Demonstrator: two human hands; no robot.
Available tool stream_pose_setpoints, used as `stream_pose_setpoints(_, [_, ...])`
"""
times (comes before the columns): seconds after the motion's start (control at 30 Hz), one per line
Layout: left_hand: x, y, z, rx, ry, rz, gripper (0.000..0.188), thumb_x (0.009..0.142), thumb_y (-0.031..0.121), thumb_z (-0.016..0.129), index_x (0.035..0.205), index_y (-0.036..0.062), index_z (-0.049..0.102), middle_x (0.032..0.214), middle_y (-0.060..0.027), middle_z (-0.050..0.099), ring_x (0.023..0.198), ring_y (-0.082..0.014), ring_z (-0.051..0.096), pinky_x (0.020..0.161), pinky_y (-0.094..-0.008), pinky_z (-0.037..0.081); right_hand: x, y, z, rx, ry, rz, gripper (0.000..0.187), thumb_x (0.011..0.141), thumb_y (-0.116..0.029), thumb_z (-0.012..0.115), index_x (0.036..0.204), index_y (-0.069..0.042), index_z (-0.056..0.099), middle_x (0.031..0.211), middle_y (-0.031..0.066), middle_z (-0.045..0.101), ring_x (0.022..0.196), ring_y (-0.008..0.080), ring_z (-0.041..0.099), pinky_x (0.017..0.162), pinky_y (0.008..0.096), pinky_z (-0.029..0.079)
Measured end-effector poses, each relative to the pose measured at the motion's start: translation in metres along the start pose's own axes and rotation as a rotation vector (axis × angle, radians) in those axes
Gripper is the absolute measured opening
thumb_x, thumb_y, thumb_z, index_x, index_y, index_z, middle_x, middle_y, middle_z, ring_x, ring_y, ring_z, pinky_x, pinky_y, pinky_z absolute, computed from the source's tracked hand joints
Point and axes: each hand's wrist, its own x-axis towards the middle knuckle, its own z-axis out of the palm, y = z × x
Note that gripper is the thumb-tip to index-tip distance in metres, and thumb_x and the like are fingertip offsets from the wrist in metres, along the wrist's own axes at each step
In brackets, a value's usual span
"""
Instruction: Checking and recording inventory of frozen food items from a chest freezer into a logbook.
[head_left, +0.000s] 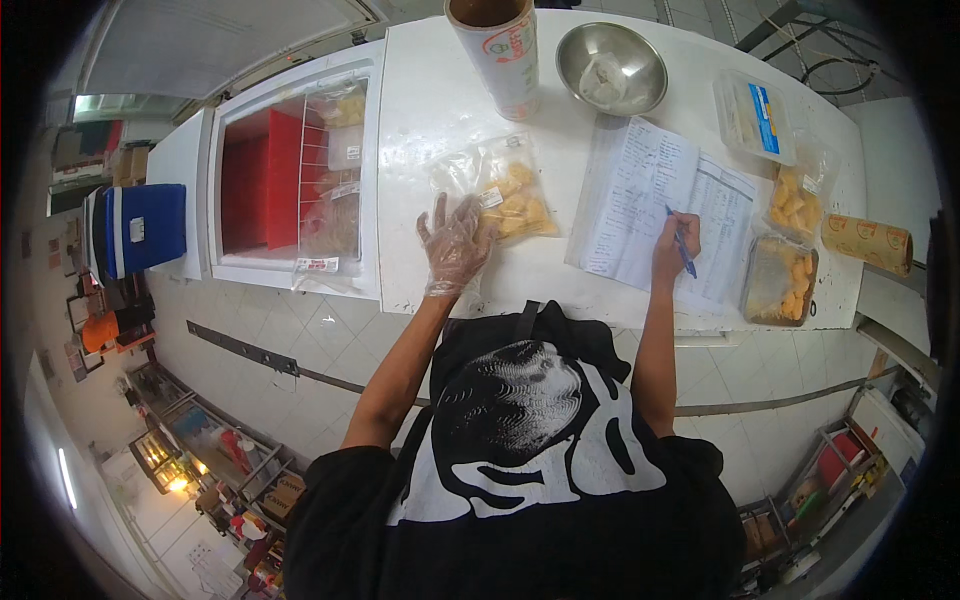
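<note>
My left hand (457, 243), in a clear plastic glove, lies with fingers spread on the edge of a clear bag of yellow food pieces (516, 205). The bag rests flat on the white worktop (430, 90) and bears a small white label. My bare right hand (676, 246) is closed round a blue pen (684, 256). Under it an open notebook (640, 205) shows handwriting on its left page and a ruled table on its right page. The pen's tip meets the right page near the fold.
Behind the notebook stand a steel bowl (640, 85) and a tall cardboard tube (505, 60). To the right are a lidded plastic tub (750, 115), boxes of yellow pieces (778, 285) and a lying roll (866, 245). At left, an open freezer (366, 190) holds bagged food.
</note>
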Motion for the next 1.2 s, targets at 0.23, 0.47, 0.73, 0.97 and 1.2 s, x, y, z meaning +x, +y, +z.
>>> stream_pose_setpoints(0.23, [-0.033,0.003,-0.016,-0.106,0.087,0.041,0.046,0.089,0.033,0.073,0.131,0.0150,0.068,0.138,-0.0005,0.065,0.136,-0.0328,0.050,0.111,-0.0551,0.031,-0.002,0.006,-0.005,0.001,-0.046,0.092,0.004,0.093,-0.001,0.061,0.090,0.001,0.060,0.080,0.0033,0.062,0.073,0.0088,0.055,0.069,0.0249,0.045])
stream_pose_setpoints(0.47, [-0.045,-0.004,-0.020,-0.139,0.016,-0.040,0.071,0.090,0.039,0.071,0.153,0.0160,0.047,0.151,-0.0042,0.055,0.143,-0.0357,0.041,0.112,-0.0584,0.029,0.000,-0.001,-0.005,-0.022,-0.064,0.124,0.004,0.094,0.000,0.060,0.090,0.001,0.060,0.082,0.0036,0.064,0.075,0.0091,0.056,0.071,0.0250,0.046])
stream_pose_setpoints(0.73, [-0.025,0.011,-0.015,-0.237,-0.061,0.006,0.078,0.090,0.040,0.070,0.157,0.0143,0.041,0.159,-0.0082,0.046,0.150,-0.0338,0.034,0.116,-0.0598,0.023,-0.001,0.001,-0.003,-0.027,-0.041,0.055,0.004,0.094,-0.001,0.061,0.091,0.002,0.061,0.083,0.0052,0.065,0.078,0.0104,0.058,0.074,0.0257,0.047])
stream_pose_setpoints(0.97, [-0.041,0.011,-0.011,-0.235,-0.049,0.049,0.076,0.087,0.039,0.072,0.155,0.0144,0.045,0.152,-0.0082,0.053,0.144,-0.0337,0.042,0.114,-0.0585,0.026,0.001,-0.003,0.001,0.035,0.008,0.009,0.004,0.093,0.001,0.060,0.090,0.001,0.060,0.074,0.0017,0.059,0.065,0.0067,0.050,0.060,0.0239,0.041])
stream_pose_setpoints(1.2, [-0.028,0.033,0.004,-0.270,-0.012,0.202,0.082,0.085,0.040,0.074,0.155,0.0122,0.043,0.153,-0.0129,0.048,0.146,-0.0366,0.039,0.115,-0.0612,0.025,0.001,-0.006,0.000,0.051,-0.005,0.057,0.004,0.093,0.000,0.061,0.089,0.000,0.060,0.072,-0.0006,0.057,0.063,0.0053,0.047,0.058,0.0231,0.037])
